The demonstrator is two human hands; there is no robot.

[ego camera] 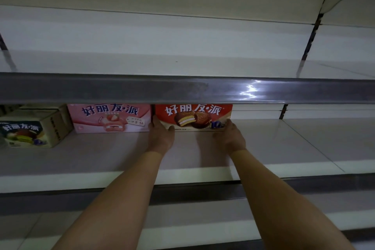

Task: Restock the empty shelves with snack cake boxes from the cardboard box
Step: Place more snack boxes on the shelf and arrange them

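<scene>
Both bare forearms reach in, my left hand (160, 134) and right hand (230, 135) gripping the ends of the red rectangular cardboard snack cake box (193, 116) standing deep on the white shelf (274, 148), just beside the pink strawberry box (110, 117); risk: an uneven push skews it against that neighbour.

Red box (193, 116), pink box (110, 117)

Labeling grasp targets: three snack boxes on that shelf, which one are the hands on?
The red box, rightmost of the three. Left hand and right hand hold its two ends. The pink box and dark box sit untouched to its left.
</scene>
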